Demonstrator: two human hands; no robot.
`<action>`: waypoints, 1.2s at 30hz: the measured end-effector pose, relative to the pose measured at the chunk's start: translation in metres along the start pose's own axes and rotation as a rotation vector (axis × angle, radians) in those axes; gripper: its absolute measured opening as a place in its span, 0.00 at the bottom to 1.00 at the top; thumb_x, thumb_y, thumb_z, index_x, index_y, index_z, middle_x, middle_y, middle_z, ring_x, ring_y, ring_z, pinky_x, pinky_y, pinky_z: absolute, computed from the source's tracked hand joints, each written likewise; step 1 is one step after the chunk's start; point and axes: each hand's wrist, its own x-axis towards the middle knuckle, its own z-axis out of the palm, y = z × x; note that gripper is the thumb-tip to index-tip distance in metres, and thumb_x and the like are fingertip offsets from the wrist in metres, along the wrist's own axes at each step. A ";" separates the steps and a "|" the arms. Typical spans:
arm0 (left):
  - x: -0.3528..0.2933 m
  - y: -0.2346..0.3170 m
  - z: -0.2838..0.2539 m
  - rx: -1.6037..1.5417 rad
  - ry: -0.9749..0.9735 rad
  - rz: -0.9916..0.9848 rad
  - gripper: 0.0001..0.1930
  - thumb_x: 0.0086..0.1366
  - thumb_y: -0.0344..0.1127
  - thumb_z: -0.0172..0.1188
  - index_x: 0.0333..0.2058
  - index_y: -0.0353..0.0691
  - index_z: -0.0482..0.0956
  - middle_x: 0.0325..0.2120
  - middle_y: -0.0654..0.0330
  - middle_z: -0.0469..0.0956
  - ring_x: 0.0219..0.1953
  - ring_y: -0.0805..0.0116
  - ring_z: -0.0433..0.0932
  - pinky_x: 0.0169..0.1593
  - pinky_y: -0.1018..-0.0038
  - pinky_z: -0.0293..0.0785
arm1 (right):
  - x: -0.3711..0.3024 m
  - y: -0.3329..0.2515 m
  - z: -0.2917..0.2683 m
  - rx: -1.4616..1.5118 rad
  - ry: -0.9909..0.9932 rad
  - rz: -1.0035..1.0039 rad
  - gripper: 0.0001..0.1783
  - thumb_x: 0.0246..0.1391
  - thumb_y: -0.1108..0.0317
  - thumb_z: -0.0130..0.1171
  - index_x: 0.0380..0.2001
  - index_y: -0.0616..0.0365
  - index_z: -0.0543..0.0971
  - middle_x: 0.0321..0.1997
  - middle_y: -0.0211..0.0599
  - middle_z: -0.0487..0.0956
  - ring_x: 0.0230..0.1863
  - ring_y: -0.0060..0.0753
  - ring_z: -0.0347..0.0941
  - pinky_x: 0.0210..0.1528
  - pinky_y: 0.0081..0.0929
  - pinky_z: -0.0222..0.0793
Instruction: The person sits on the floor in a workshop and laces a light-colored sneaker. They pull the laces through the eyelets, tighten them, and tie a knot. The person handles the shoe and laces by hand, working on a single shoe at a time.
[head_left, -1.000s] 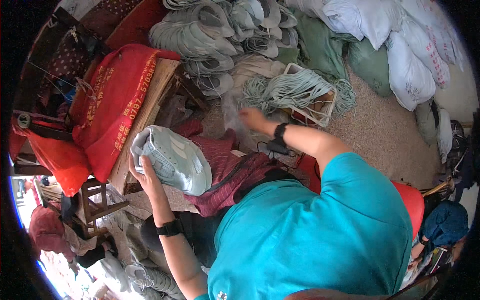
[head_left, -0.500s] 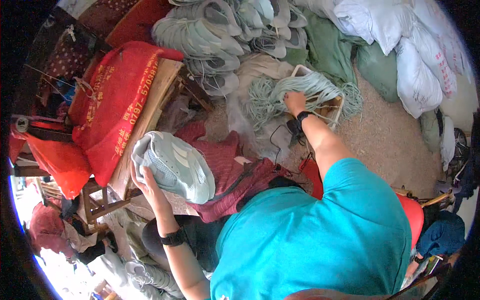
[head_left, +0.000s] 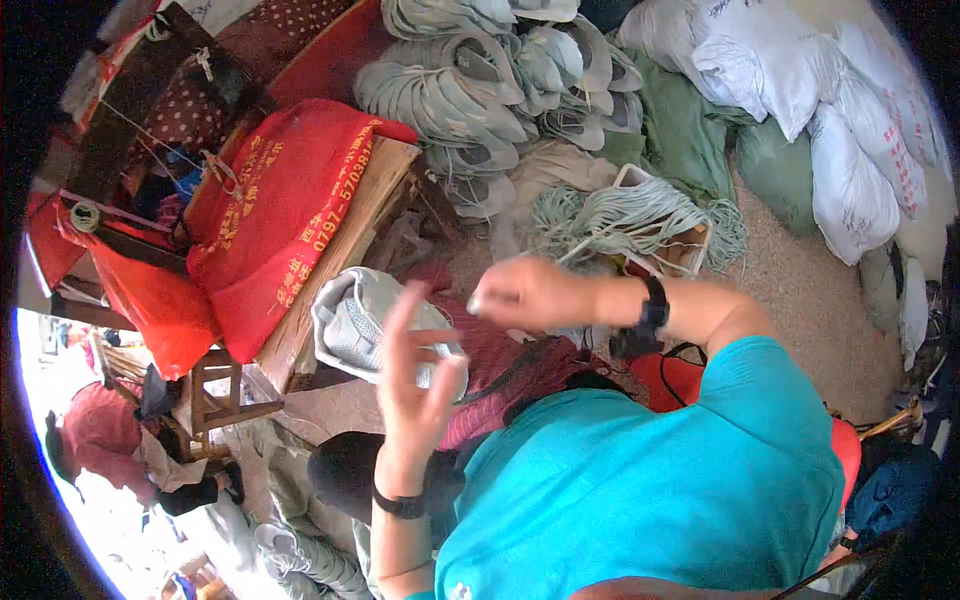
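Observation:
A pale grey-green sneaker (head_left: 345, 330) lies over my lap by the bench edge, its opening toward the left. My left hand (head_left: 418, 385) is raised in front of it with fingers apart, covering part of the shoe's side. I cannot tell whether its palm touches the shoe. My right hand (head_left: 540, 293) hovers just right of the sneaker, blurred, with its fingers curled together. What they pinch, if anything, is too small to make out. Farther off, a bundle of pale green shoelaces (head_left: 640, 215) drapes over a white-rimmed basket (head_left: 703, 250).
At the left stands a wooden bench (head_left: 330, 265) covered by a red printed cloth (head_left: 290, 200). Stacked shoe uppers (head_left: 440, 90) fill the back, with white sacks (head_left: 850, 170) at the far right. Another person (head_left: 105, 430) sits at lower left.
My right hand has come back from the shoelaces to beside the sneaker. My left hand has let go of the shoe's heel and spread its fingers. The view has shifted slightly.

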 end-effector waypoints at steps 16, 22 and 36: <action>-0.084 -0.005 -0.070 0.258 0.026 -0.055 0.05 0.62 0.29 0.56 0.30 0.33 0.78 0.31 0.60 0.73 0.38 0.64 0.67 0.49 0.69 0.60 | -0.009 0.059 -0.057 -0.758 0.279 0.228 0.03 0.45 0.72 0.58 0.25 0.58 0.74 0.25 0.40 0.75 0.30 0.43 0.74 0.32 0.39 0.67; -0.074 -0.004 -0.034 -0.003 0.028 -0.390 0.10 0.69 0.33 0.53 0.36 0.34 0.81 0.17 0.71 0.68 0.20 0.84 0.64 0.23 0.83 0.60 | 0.024 0.004 -0.004 -0.423 0.043 -0.063 0.12 0.50 0.80 0.48 0.39 0.62 0.74 0.42 0.43 0.74 0.47 0.43 0.72 0.50 0.36 0.68; -0.068 -0.056 -0.031 -0.064 0.298 -0.261 0.10 0.69 0.36 0.54 0.33 0.35 0.74 0.22 0.70 0.70 0.24 0.84 0.66 0.26 0.85 0.61 | 0.061 -0.052 0.061 -0.013 -0.176 -0.133 0.05 0.48 0.72 0.62 0.30 0.59 0.79 0.30 0.36 0.76 0.38 0.38 0.72 0.42 0.32 0.67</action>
